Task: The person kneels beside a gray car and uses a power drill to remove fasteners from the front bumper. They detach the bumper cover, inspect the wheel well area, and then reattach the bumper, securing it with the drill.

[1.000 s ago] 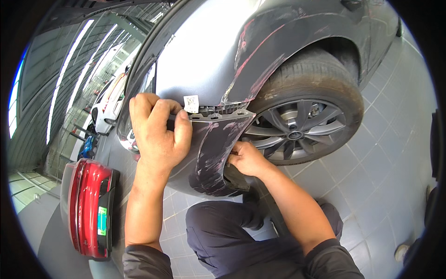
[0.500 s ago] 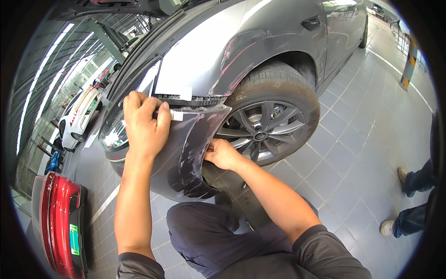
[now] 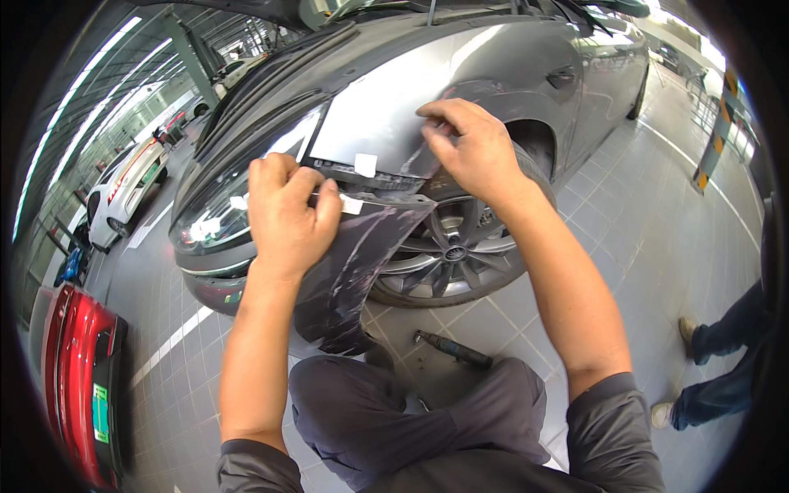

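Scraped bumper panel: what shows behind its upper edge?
A black ridged strip shows in the gap below the grey fender. The left hand covers part of the edge; anything deeper behind the panel is hidden.

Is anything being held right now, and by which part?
The left grip holds the bumper by its upper edge, beside the headlight. Nothing shows in the right grip, raised before the fender.

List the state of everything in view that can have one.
Fender: scratched.
Bumper: scuffed, gap between its upper edge and the fender.
Wheel: upright, below the fender.
Power tool: lying on the floor.
Left hand: curled over the bumper's upper edge.
Right hand: fingers bent, near the fender; contact unclear.
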Motion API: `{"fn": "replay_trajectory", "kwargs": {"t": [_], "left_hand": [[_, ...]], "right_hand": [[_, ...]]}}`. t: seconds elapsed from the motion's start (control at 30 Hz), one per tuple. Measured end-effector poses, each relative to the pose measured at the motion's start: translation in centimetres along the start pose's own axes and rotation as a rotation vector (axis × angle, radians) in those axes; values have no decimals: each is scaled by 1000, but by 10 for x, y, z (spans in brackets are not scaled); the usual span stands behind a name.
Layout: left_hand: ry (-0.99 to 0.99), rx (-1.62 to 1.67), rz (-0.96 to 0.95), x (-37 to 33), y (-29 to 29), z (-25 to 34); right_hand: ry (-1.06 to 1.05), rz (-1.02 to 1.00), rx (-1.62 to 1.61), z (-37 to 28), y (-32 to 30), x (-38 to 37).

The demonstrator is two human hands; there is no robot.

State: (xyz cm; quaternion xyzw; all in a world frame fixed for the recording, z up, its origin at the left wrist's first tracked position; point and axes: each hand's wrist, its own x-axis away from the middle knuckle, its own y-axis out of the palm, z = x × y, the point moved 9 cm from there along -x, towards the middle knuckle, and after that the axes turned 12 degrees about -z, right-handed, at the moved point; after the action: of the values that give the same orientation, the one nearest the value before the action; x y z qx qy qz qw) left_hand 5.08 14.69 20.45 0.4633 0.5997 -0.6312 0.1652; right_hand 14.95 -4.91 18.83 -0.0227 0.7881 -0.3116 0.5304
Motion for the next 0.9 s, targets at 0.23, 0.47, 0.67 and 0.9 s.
{"fn": "replay_trajectory", "kwargs": {"t": [0.23,0.47,0.67,0.9], "left_hand": [[17,29,50,2,-3,-2],[14,25,62,1,-2,-2],[18,-6,60,-1,3,-4],[26,-49,54,-5,14,-7]], "right_hand": [[-388,-376,315,-53,62,-19],[-341,-386,280,-53,67,-25],[-129,-429,105,-29,63,-29],[-58,-514,125,-22,67,-37]]}}
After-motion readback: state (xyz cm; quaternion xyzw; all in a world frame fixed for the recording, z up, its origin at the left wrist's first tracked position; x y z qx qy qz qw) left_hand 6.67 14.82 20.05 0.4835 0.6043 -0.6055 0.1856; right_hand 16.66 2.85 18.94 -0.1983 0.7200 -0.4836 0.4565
